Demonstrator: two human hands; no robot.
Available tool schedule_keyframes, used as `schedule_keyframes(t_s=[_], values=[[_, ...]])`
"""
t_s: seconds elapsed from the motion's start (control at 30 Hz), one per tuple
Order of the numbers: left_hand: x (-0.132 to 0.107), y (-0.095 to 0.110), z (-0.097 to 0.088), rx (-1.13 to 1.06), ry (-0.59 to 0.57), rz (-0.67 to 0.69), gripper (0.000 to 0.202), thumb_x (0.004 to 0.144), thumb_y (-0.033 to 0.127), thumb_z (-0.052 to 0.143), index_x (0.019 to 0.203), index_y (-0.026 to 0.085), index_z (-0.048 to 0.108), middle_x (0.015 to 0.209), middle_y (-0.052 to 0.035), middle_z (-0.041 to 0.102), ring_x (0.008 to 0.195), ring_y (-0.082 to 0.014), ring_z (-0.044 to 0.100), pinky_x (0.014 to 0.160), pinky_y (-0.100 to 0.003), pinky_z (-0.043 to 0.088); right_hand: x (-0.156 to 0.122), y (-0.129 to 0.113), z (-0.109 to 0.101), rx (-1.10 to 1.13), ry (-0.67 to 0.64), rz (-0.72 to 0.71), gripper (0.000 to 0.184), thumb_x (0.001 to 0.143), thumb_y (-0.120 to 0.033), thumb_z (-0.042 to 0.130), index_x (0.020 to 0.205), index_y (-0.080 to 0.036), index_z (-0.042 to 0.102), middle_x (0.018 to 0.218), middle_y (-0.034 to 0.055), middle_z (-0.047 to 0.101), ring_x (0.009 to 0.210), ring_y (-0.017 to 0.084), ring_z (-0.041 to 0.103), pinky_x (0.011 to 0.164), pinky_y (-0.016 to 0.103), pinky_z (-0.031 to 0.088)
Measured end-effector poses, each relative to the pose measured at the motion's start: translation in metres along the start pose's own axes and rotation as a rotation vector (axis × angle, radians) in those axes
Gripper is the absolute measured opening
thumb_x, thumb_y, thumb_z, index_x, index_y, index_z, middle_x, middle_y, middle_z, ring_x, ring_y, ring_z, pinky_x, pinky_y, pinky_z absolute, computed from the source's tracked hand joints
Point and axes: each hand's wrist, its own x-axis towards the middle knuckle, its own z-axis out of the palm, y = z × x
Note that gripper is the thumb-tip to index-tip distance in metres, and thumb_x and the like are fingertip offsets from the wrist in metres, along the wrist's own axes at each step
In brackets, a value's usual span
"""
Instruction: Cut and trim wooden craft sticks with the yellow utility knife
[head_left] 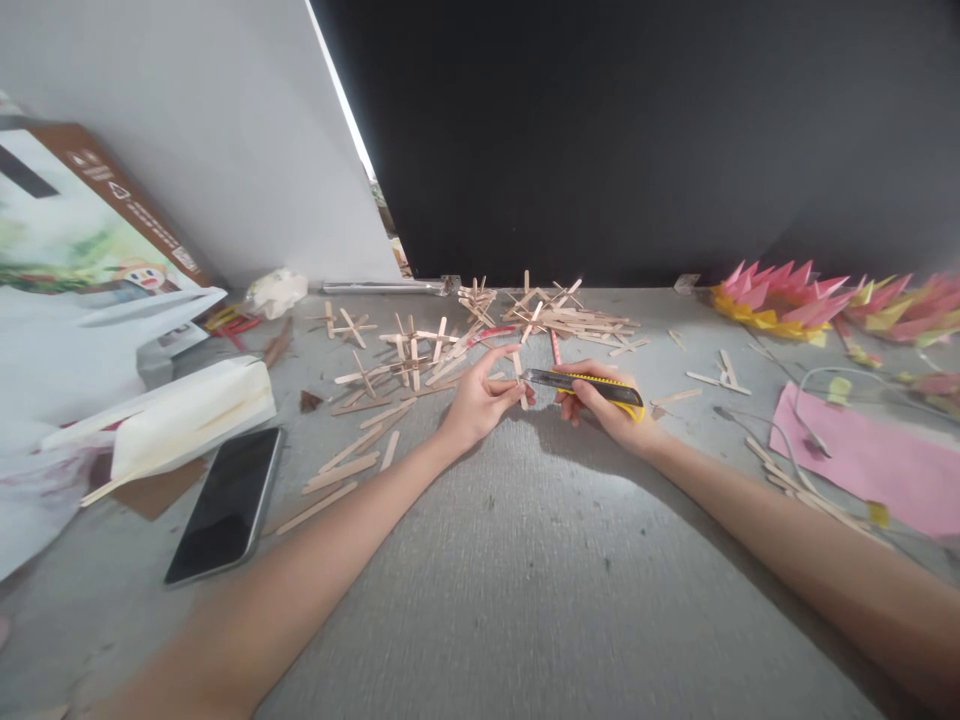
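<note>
My right hand (pixel 604 405) is closed around a yellow and black utility knife (pixel 592 385), its blade end pointing left. My left hand (pixel 484 395) pinches a thin wooden craft stick (pixel 519 372) held upright, right at the knife's tip. Both hands hover just above the grey table (pixel 525 560). Behind them lies a scatter of wooden sticks and glued stick crosses (pixel 465 335).
A black phone (pixel 225 505) lies at the left, beside white folded paper (pixel 187 410) and a printed cardboard box (pixel 82 230). Pink and yellow paper flowers (pixel 780 295), a pink sheet (pixel 870 455) and a white cable (pixel 787 450) are at the right. A dark panel stands behind.
</note>
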Motion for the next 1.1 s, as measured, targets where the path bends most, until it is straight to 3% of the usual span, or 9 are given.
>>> schedule_keyframes(t_s=[0.67,1.1], values=[[0.000,-0.003,0.001,-0.029,-0.005,-0.002,0.085,0.089,0.050,0.086,0.157,0.019,0.047,0.087,-0.0067,0.082,0.088,-0.0254,0.084,0.087,-0.036,0.062,0.008,0.004,-0.003,0.188,0.037,0.142,0.042,0.097,-0.052,0.076,0.121,-0.017,0.075,0.090,0.0070,0.079,0.071,0.016,0.074,0.063,0.028,0.059],[0.000,-0.001,0.003,-0.006,0.009,-0.006,0.084,0.089,0.048,0.085,0.158,0.018,0.047,0.084,-0.0077,0.082,0.088,-0.0282,0.084,0.083,-0.038,0.064,0.012,0.014,-0.008,0.140,0.046,0.179,0.035,0.099,-0.049,0.066,0.116,-0.019,0.072,0.090,0.0071,0.078,0.076,0.017,0.074,0.066,0.028,0.060]])
